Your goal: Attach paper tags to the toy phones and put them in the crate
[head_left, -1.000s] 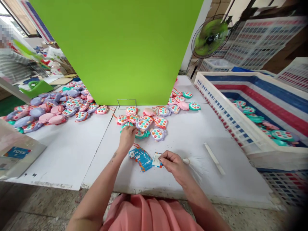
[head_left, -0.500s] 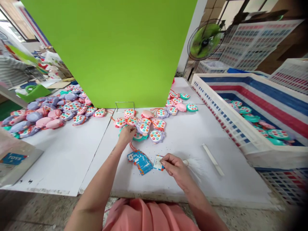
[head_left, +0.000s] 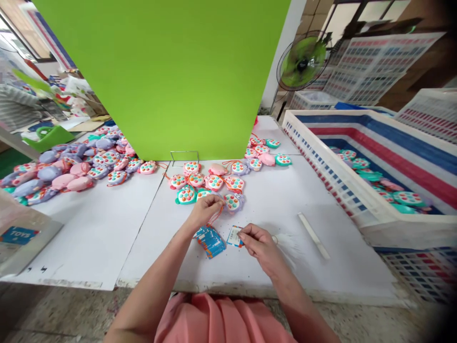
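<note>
Blue-and-white card tag (head_left: 233, 237), long axis pointing away, pinched by right hand (head_left: 260, 245); left hand (head_left: 203, 212) pinching red cord (head_left: 216, 218).

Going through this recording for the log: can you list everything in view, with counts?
green backdrop: one, bright green, behind the table
white table: one, white, in front of the person
button toys: dozens, pink, teal and purple, heaped on the table
white crate: one, white, right of the table, holding more toys
stand fan: one, green blades, behind the crate
blue cards: small stack, blue, on the table
tag: one, white and blue, at the right hand
red cord: one, red, running down to the cards
left hand: one, pinching the red cord
right hand: one, pinching the tag
</note>
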Tool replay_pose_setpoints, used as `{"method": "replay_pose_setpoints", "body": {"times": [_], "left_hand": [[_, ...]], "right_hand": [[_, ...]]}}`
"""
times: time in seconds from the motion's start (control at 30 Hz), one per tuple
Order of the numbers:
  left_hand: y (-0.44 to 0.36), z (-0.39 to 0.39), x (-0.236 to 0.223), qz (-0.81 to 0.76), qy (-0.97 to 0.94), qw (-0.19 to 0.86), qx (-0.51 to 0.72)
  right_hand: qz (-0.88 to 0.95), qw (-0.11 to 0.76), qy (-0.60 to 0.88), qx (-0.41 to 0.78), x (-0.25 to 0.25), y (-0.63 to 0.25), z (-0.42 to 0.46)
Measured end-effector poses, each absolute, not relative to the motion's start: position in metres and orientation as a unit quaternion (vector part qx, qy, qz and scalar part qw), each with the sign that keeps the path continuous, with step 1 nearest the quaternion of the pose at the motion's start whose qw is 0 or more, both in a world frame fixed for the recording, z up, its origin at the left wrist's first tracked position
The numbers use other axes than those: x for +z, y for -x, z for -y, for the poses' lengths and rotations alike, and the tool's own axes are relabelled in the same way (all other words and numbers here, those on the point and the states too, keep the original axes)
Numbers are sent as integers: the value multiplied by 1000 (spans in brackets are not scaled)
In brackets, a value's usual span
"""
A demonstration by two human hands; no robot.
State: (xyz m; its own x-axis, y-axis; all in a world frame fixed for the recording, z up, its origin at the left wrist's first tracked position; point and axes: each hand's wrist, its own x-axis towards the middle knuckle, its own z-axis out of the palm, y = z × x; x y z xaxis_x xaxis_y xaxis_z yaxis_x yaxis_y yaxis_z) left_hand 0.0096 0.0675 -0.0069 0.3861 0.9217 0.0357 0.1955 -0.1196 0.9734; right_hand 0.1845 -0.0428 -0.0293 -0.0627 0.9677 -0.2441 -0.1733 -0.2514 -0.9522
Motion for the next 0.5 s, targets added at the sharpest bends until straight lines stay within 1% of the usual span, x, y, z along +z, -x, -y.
{"method": "replay_pose_setpoints", "body": {"times": [0.1,0.27,0.37,0.5], "left_hand": [[-15,-58,-8,-368,-635,583,350],[-20,-47,-18,-335,-644,615,307],[-20,-43,-19,-321,-672,608,277],[-21,-38,-9,-307,-738,547,251]], "right_hand": [[374,475,517,606,-28,-184,39],[345,463,553,601,-25,-183,34],[347,454,559,601,-25,-184,34],[355,453,551,604,-26,-184,36]]}}
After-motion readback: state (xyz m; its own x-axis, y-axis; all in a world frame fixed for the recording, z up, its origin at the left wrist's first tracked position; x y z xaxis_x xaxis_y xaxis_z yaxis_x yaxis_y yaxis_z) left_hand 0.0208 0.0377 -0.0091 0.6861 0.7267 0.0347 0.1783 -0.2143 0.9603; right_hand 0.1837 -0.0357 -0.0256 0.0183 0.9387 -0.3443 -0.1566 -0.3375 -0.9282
